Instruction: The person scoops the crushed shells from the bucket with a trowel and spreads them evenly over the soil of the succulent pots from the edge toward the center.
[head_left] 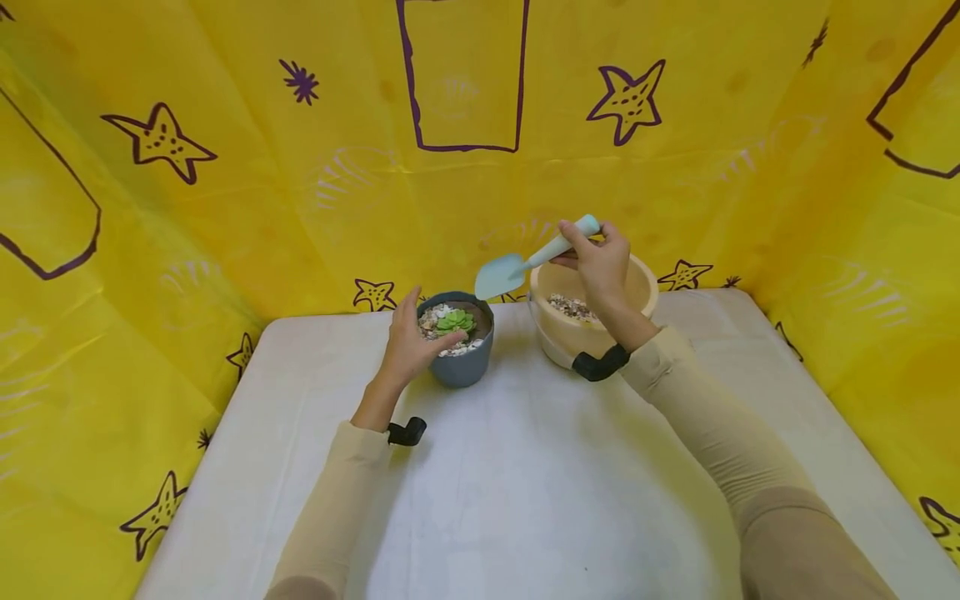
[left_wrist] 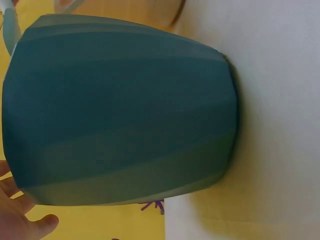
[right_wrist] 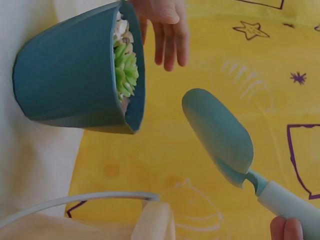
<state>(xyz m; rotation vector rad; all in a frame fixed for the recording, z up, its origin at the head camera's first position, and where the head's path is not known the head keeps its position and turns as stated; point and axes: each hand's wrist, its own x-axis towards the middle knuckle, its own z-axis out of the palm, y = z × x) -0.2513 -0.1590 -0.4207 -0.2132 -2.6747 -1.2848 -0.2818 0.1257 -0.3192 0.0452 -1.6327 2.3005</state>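
My right hand point(head_left: 606, 265) grips a pale blue garden trowel point(head_left: 501, 277) by its handle, above a cream bucket point(head_left: 553, 335). The trowel's blade points left, near the rim of a dark blue-grey plant pot point(head_left: 459, 372). In the right wrist view the blade looks bare. A green succulent point(head_left: 454, 322) grows in the pot, with pale pebbles point(head_left: 459, 349) around it and brown soil at the right. My left hand point(head_left: 407, 343) is beside the pot's left rim, fingers extended and thumb reaching over the front. In the left wrist view the pot's side point(left_wrist: 120, 110) fills most of the picture.
Mixed gravel point(head_left: 572, 307) lies in the bucket, whose thin handle point(right_wrist: 80, 198) hangs at its side. Both stand near the back edge of a white-covered table point(head_left: 480, 483). A yellow patterned cloth point(head_left: 465, 200) hangs behind and at both sides.
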